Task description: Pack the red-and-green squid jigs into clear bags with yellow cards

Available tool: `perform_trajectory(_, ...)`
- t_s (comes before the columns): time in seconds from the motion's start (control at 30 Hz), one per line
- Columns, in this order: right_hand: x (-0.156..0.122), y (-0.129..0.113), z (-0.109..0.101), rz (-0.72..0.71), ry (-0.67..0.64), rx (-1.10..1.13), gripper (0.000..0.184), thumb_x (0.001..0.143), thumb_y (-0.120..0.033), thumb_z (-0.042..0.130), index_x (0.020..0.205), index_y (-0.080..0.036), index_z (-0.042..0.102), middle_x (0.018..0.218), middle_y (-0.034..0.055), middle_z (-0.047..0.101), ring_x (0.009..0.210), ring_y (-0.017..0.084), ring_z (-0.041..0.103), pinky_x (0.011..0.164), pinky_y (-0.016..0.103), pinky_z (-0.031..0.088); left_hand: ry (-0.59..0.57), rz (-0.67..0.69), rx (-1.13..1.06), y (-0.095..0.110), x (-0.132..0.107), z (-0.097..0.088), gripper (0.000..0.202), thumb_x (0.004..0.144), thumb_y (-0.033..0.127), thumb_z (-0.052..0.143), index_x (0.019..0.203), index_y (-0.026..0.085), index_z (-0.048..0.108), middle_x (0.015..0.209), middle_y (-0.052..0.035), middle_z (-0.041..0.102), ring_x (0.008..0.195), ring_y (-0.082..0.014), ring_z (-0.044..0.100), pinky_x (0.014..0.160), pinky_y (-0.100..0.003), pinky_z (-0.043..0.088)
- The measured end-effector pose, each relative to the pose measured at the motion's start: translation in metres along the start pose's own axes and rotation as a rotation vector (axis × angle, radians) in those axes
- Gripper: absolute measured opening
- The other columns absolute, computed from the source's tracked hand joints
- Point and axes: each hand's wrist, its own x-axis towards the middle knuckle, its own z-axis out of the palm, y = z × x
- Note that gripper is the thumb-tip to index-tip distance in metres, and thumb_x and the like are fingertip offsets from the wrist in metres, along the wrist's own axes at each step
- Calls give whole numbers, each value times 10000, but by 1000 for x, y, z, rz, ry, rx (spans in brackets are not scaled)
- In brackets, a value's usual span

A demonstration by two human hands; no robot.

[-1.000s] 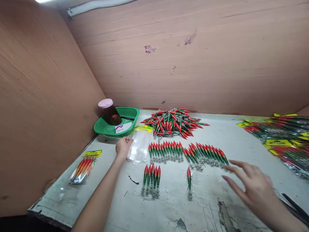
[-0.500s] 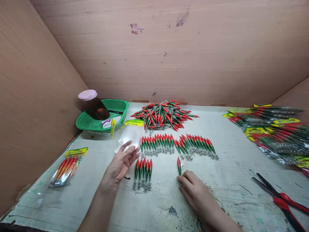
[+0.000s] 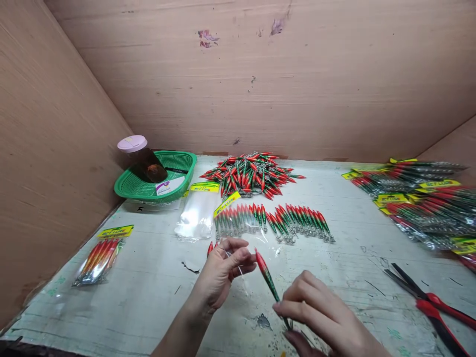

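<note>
My left hand (image 3: pixel 226 272) pinches the edge of a clear plastic bag (image 3: pixel 256 245) with a yellow header, which lies slanted over part of a row of lures. My right hand (image 3: pixel 316 312) grips a red-and-green squid jig (image 3: pixel 265 267) by its hooked end, its red tip close to the left fingertips and the bag's edge. Behind the hands are two rows of the same jigs, a left row (image 3: pixel 260 215) partly under the bag and a right row (image 3: pixel 305 220). A few more jigs (image 3: pixel 211 248) are mostly hidden by my left hand.
A heap of jigs (image 3: pixel 249 176) lies at the back. Nearby are a stack of clear bags (image 3: pixel 197 213) and a green basket (image 3: pixel 122 188) holding a lidded cup (image 3: pixel 145 166). One filled pack (image 3: pixel 98 260) lies left; several packs (image 3: pixel 427 218) and red-handled scissors (image 3: pixel 427 302) lie right.
My left hand has taken a bag from the stack and brought it rightward. My right hand has lifted a jig off the table, tilting its tip toward the left hand.
</note>
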Motion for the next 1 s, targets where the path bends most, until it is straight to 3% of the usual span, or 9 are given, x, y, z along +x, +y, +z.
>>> perform_trajectory(0.17, 4, 8, 13, -42, 147, -241, 251, 813, -20, 530, 1018, -138, 616, 790, 80, 629, 724, 173, 539, 631, 303, 466, -209, 6, 62, -3, -13, 0, 563, 635, 155, 829, 1135, 237, 584, 684, 48, 616, 739, -203, 719, 652, -277, 573)
perform_trajectory(0.23, 5, 9, 16, -69, 163, -285, 258, 810, -12, 515, 1009, -136, 622, 780, 71, 630, 718, 169, 544, 632, 303, 458, -260, -36, 58, -4, -15, 1, 554, 682, 219, 803, 1186, 236, 575, 764, 12, 656, 693, -204, 717, 633, -298, 579)
perform_trajectory(0.33, 3, 8, 17, -94, 163, -308, 244, 810, -20, 511, 993, -138, 622, 764, 63, 625, 719, 169, 555, 642, 312, 453, -161, -55, -45, -5, -11, 3, 322, 823, 344, 662, 1086, 159, 647, 894, -66, 696, 703, -203, 717, 657, -319, 590)
perform_trajectory(0.47, -4, 3, 12, -80, 81, -249, 215, 821, -42, 553, 994, -155, 614, 776, 61, 635, 733, 172, 557, 646, 314, 454, 97, 9, -220, -2, -1, 5, 205, 923, 237, 511, 941, 128, 685, 954, -75, 716, 786, -175, 715, 706, -278, 591)
perform_trajectory(0.63, -7, 4, 8, -70, 95, -312, 214, 818, -30, 531, 965, -155, 623, 745, 53, 623, 713, 171, 564, 655, 321, 453, 113, -32, -267, 0, -1, 6, 246, 942, 250, 473, 992, 129, 681, 1017, -102, 725, 855, -209, 714, 726, -313, 594)
perform_trajectory(0.73, -2, 9, 11, -90, 142, -384, 250, 817, -9, 504, 993, -125, 638, 777, 66, 644, 735, 171, 561, 690, 329, 448, 34, -56, -237, -5, -5, 9, 225, 911, 262, 536, 988, 116, 689, 1012, -116, 728, 896, -232, 705, 775, -339, 583)
perform_trajectory(0.9, 9, 15, 18, -146, 192, -562, 263, 876, -69, 463, 1056, -91, 654, 932, 120, 701, 836, 220, 573, 760, 388, 432, -193, -70, -189, -14, -14, 15, 243, 864, 265, 612, 1030, 109, 695, 1136, -136, 695, 1031, -258, 658, 871, -351, 538)
perform_trajectory(1.0, 9, 14, 23, -130, 233, -563, 268, 879, -71, 465, 1068, -77, 656, 1009, 133, 713, 875, 245, 569, 788, 421, 419, -248, -72, -277, -13, -17, 14, 334, 854, 371, 616, 1094, 145, 667, 1106, -132, 706, 1006, -272, 664, 883, -413, 524)
